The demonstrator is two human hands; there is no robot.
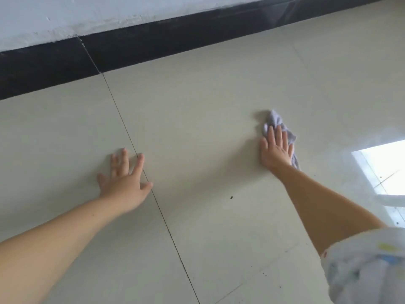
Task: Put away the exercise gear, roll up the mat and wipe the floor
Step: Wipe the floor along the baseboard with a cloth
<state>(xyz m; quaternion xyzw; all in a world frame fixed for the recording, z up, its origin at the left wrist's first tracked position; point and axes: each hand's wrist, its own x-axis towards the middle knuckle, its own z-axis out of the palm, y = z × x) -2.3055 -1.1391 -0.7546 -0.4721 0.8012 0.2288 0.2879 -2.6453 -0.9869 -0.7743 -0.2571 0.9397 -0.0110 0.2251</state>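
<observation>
A crumpled pale lilac cloth [276, 121] lies on the beige tiled floor [197, 128] at the right. My right hand [276, 150] presses flat on it with straight fingers, and the cloth shows beyond the fingertips and along the hand's right side. My left hand [125, 181] rests flat on the bare floor at the left with its fingers spread, across a dark tile joint. No mat or exercise gear is in view.
A black skirting strip [153, 44] runs along the foot of a white wall [65, 14] at the top. A bright window reflection [385, 167] lies on the floor at the right edge. A small dark speck [231, 197] sits between my arms.
</observation>
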